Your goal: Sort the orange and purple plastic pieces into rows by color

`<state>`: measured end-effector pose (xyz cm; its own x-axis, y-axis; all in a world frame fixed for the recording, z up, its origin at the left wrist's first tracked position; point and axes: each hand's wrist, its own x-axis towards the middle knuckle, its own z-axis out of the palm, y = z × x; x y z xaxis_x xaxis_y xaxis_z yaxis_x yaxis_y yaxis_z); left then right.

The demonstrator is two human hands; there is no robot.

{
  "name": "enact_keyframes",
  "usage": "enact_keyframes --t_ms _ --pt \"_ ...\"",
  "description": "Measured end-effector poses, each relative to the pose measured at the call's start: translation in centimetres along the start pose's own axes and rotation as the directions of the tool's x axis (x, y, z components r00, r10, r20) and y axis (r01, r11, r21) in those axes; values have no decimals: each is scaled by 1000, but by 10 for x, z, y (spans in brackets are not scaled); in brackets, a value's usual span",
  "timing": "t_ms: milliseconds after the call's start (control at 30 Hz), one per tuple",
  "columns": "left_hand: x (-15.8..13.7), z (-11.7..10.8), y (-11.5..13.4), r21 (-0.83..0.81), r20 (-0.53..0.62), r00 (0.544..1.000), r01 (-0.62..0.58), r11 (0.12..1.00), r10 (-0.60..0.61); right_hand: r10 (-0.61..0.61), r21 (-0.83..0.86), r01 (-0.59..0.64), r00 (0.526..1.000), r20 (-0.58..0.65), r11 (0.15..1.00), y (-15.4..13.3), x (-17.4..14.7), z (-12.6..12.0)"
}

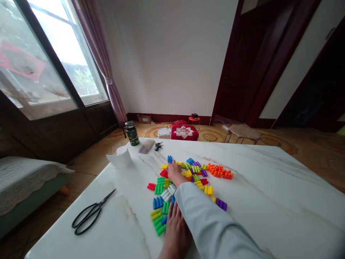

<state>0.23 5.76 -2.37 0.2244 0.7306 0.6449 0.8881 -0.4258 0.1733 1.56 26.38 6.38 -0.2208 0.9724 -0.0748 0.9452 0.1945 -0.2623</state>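
Observation:
Many small coloured cylinders [167, 194], bullet-shaped and grouped in short rows, lie spread on the white marbled table [129, 230]. My left hand [177, 225] rests low among them, fingers stretched out by the green and blue ones [160, 221]. My right arm, in a pale grey sleeve, crosses above it. The fingers of my right hand [174, 172] are curled down at the far part of the spread, between red ones [163, 173] and yellow ones [186, 174]; what they hold is hidden. Orange cylinders [219, 171] stand close together at the right.
Black-handled scissors [93, 214] lie at the left. Farther back are a white paper roll [124, 157], a dark green flask [132, 133], a blurred-out item [146, 146] and small black snips [158, 146]. Beyond the table stand a red-covered stool [184, 133] and a low table [241, 132].

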Motion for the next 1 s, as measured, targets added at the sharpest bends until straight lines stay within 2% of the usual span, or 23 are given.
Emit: enact_keyframes --t_ms 367,633,800,900,1000 --pt "15 -24 9 47 185 979 76 996 -84 24 86 -20 999 -48 996 26 3 2" --pt "16 -22 8 56 185 981 55 997 -65 24 177 6 986 -167 984 24 1 12" --pt "10 -16 5 46 170 984 54 997 -61 52 264 25 958 -282 964 25 -16 10" --pt "8 -14 4 33 176 982 59 998 -64 69 406 79 938 -339 910 37 -34 6" --pt "6 -13 5 26 180 981 70 997 -74 74 614 156 940 -332 774 63 -53 0"
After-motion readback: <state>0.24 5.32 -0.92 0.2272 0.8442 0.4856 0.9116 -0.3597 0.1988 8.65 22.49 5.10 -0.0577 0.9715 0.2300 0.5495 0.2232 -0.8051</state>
